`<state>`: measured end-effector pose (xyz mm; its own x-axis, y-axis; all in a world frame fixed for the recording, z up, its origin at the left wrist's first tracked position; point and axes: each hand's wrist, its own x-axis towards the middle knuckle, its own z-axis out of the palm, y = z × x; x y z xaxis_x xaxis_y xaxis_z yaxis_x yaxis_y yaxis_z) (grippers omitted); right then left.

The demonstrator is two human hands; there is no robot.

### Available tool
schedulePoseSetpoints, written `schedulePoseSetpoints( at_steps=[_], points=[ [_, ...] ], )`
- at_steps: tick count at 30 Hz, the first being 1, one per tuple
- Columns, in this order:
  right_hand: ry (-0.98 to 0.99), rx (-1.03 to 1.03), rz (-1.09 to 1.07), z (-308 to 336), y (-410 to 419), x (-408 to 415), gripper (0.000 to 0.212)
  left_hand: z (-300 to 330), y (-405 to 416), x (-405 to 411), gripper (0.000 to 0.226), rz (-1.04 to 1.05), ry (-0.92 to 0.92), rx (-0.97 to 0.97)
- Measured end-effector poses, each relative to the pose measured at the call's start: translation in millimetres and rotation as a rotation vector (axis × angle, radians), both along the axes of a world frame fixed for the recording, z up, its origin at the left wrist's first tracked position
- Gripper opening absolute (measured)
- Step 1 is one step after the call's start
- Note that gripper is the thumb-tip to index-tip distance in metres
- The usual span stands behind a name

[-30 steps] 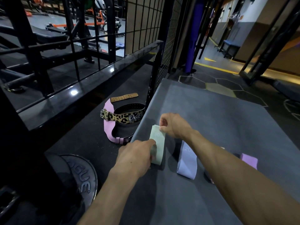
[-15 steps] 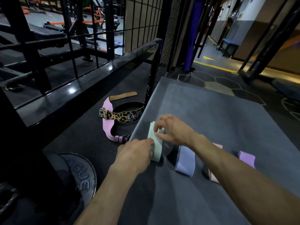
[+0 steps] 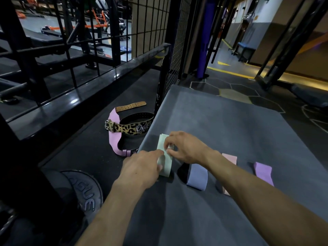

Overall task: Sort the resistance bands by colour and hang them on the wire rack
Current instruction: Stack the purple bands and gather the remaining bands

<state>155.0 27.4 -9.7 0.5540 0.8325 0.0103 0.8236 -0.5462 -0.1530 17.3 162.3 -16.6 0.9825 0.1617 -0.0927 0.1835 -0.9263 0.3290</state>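
**A:** What sits at the centre of the view?

**B:** I see a pale green resistance band (image 3: 165, 157) lying flat near the left edge of a grey tabletop (image 3: 230, 125). Both hands are on it. The left hand (image 3: 142, 167) has its grip curled over the band's near left side, thumb and fingers clamped on the fabric. The right hand (image 3: 184, 147) pinches the band's upper part between thumb and fingertips. I judge they hold it this way to square it up in its own spot, so each colour lies apart before hanging.

**A:** Where are the other bands?

**B:** In a row to the right of the green one, each apart from the next: a lavender band (image 3: 197, 176) just beside it, then a pale pink band (image 3: 229, 158) partly hidden under the right forearm, then a purple band (image 3: 263, 172). None hangs on anything yet, so I judge the sorting is under way and the hanging not begun.

**A:** And the room?

**B:** It is a dim gym. Left of the tabletop, on a dark rubber floor, lies a leopard-print lifting belt (image 3: 131, 127) with a pink strap, and a tan strap (image 3: 130, 106) behind it. A black weight plate (image 3: 83, 194) lies nearer me. A black wire mesh panel (image 3: 171, 55) rises at the tabletop's far left corner; I judge it may be the rack. Hexagon-marked flooring stretches beyond.
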Motion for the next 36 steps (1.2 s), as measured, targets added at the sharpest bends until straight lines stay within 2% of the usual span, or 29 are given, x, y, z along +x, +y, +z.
schedulePoseSetpoints(
  at_steps=[25,36],
  points=[
    [-0.028,0.004,0.011,3.1,0.9,0.6,0.019,3.3,0.2,-0.5,0.03,0.027,0.015,0.038],
    [-0.068,0.024,-0.068,-0.4,-6.6,9.3,0.017,3.4,2.0,-0.5,0.031,0.033,0.028,0.02]
  ],
)
